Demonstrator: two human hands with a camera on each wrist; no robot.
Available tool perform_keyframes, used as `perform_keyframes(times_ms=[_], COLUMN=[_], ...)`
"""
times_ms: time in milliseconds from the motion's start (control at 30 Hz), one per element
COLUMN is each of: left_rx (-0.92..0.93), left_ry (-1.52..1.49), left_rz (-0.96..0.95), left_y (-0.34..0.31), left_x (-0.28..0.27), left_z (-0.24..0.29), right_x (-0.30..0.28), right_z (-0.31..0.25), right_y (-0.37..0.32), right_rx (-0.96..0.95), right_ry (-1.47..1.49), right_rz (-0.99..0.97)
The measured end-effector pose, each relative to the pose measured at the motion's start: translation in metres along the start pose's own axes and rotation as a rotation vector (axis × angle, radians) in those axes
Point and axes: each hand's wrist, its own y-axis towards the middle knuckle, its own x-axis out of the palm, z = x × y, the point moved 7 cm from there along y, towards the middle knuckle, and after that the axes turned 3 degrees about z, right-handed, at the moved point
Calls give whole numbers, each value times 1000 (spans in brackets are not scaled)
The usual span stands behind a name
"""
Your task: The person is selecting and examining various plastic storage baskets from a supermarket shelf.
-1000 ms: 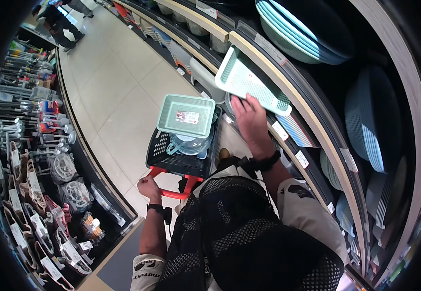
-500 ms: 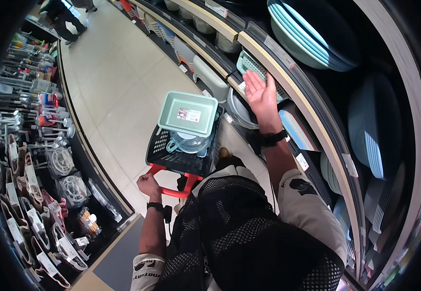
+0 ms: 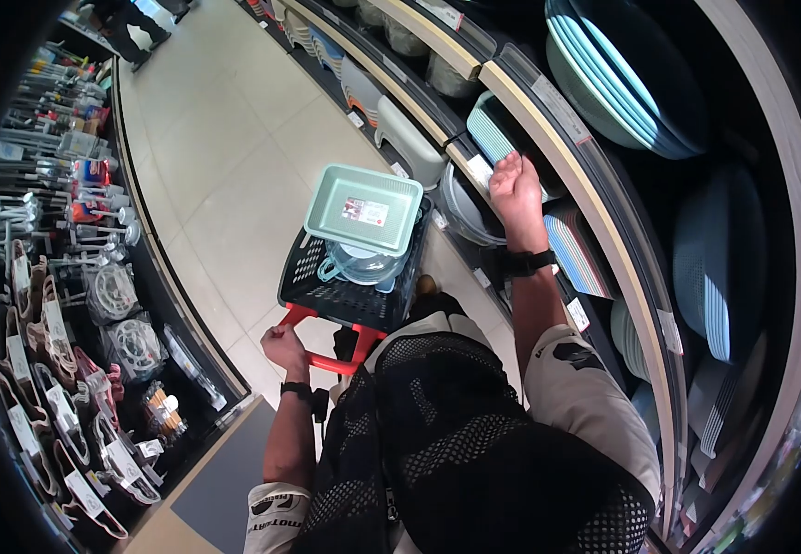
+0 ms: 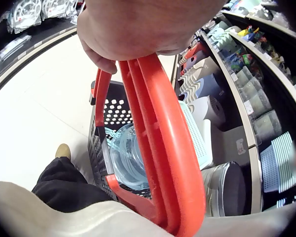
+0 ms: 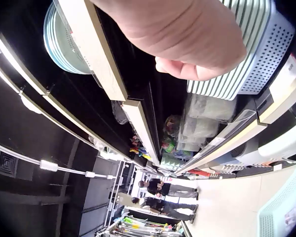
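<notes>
My left hand (image 3: pixel 284 349) grips the red handle (image 4: pixel 160 128) of a dark shopping basket (image 3: pixel 356 305). Across the basket's top rests a mint-green perforated tray (image 3: pixel 363 210) with a label inside. Clear plastic ware (image 4: pixel 127 155) with light-blue handles lies beneath that tray. My right hand (image 3: pixel 517 189) is at the shelf edge, fingers loosely curled and nothing held. Right behind it on the shelf sits a stack of mint-green perforated trays (image 3: pixel 491 129), which the hand partly covers in the right wrist view (image 5: pixel 256 54).
Nested colanders (image 3: pixel 599 83) fill the shelf above. Grey tubs (image 3: pixel 465 208) and striped stacked trays (image 3: pixel 578 251) sit on the lower right shelves. Utensils and packets (image 3: pixel 86 175) hang along the left. People (image 5: pixel 167 197) stand farther down the tiled aisle (image 3: pixel 206 157).
The single tray touched by my right hand at the shelf edge has gone back into the stack. That hand turned palm up, then curled loosely. My left hand keeps its grip.
</notes>
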Motion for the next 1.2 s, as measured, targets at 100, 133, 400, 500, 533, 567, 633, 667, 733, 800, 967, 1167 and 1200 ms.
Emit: perform_keyframes(times_ms=[100,133,400,500,533,567,633,667,733,800,967,1167,1200], left_rx=[9,18,-33,-44,-33,-69,-58,-41,-78,-44,8,21,20], left_ry=[10,16,63,101,108,114,118,115,103,127,151,175,175], left_rz=[14,11,-22,-28,-1,-52,-45,-47,-48,-43,29,40,39], left_y=[2,2,4,8,10,10,11,10,6,6,-1,0,0], left_x=[2,2,3,11,9,12,12,13,9,10,-1,-1,-1], left_z=[-1,-3,-1,-26,-30,-37,-40,-40,-32,-30,3,4,3], right_x=[-13,-18,-77,-118,-127,-133,-146,-159,-198,-209,-199,-167,-167], right_z=[12,21,160,216,229,237,257,269,298,312,312,284,283], right_y=[-6,-9,3,30,33,37,55,72,113,116,110,90,92], right_rx=[46,55,321,355,381,349,297,228,89,225,329,272,345], right_ry=[44,39,-540,-748,-919,-1004,-1211,-1413,-1523,-1406,-1320,-1374,-1371], right_rz=[71,75,-104,-52,22,73,14,-44,-81,-39,4,186,163])
